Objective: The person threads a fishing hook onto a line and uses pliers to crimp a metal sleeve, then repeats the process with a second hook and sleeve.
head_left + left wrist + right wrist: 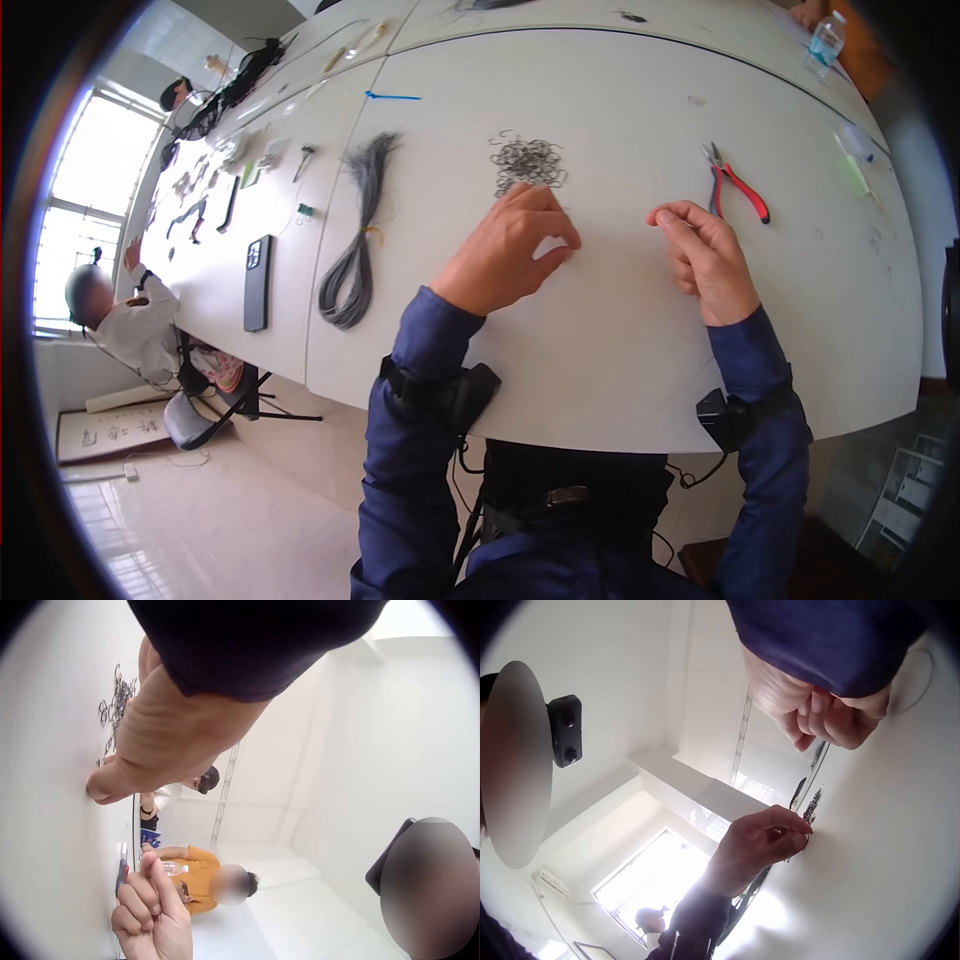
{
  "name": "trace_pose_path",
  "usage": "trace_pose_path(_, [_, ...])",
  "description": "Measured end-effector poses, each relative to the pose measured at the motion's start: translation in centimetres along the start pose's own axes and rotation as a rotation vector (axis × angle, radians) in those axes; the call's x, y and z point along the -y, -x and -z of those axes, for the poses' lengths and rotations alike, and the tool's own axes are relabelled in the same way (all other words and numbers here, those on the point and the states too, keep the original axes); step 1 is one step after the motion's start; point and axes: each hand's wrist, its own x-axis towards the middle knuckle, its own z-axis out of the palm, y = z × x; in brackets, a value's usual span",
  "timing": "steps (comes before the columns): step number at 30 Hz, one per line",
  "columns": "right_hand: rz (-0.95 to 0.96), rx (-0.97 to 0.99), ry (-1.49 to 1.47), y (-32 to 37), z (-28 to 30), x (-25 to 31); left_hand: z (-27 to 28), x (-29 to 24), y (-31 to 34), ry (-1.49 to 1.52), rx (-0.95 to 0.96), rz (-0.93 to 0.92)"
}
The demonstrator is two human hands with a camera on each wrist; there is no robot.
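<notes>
While a left hand curves beside a pile of bent dark wires on a white counter, the right hand's fingers are clenched.
Whether the left fingers grasp anything cannot be told; red-handled pliers lie just beyond the right hand.

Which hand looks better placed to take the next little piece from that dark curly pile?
Probably the left grip: it is right beside the dark curly pile, at its near edge. The right grip is farther off, closer to the red-handled pliers.
</notes>
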Motion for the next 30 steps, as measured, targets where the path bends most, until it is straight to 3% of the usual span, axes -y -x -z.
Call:
trace_pose_path(6, [0.018, -0.016, 0.032, -0.2, 0.0, -0.4, -0.8, 0.1, 0.0, 0.051, -0.047, -0.066])
trace_pose_path(10, [-0.016, 0.049, 0.021, 0.1, -0.4, -0.3, -1.3, -2.0, -1.0, 0.253, -0.198, -0.057])
trace_pose_path(20, [-0.174, 0.231, -0.13, 0.5, -0.7, -0.3, -2.8, -2.8, -1.2, 0.231, -0.302, -0.15])
trace_pose_path(23, [-0.136, 0.166, -0.145, 0.5, -1.1, -0.3, -3.0, -2.8, -1.3, 0.2, -0.318, -0.177])
trace_pose_path(27, [-0.069, 0.113, -0.106, 0.5, -1.2, -0.4, -3.0, -3.3, -1.3, 0.366, -0.335, 0.028])
trace_pose_path(30, [-0.009, 0.081, -0.068, 0.6, -1.3, -0.3, -3.0, -3.2, -1.1, 0.499, -0.244, 0.203])
